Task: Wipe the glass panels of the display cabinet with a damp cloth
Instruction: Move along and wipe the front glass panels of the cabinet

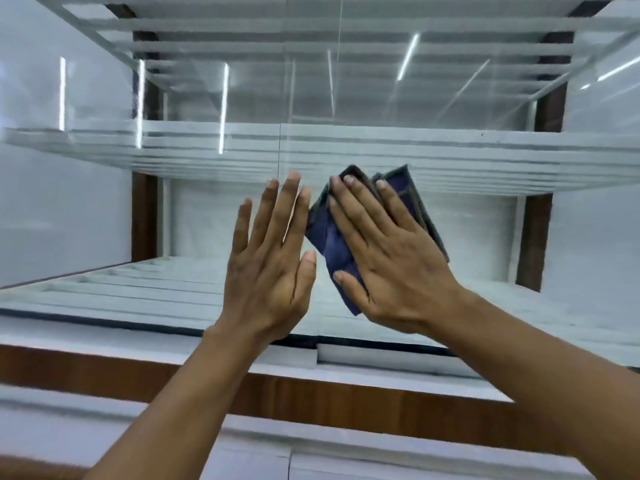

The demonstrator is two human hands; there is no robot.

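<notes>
The display cabinet's front glass panel (433,109) fills the view, with white shelves behind it. A folded dark blue cloth (329,244) with a grey edge lies flat against the glass at centre. My right hand (391,258) presses it there with straight, spread fingers. My left hand (270,268) is flat on the glass just left of the cloth, fingers straight, thumb close to the cloth's edge. A thin vertical seam (279,147) between panels runs above my left fingertips.
White shelves (450,147) stacked behind the glass, mirrored many times. Brown wooden uprights (533,237) at the back corners. A white ledge and brown wooden band (104,368) run below the glass. Strip-light reflections streak the upper panel.
</notes>
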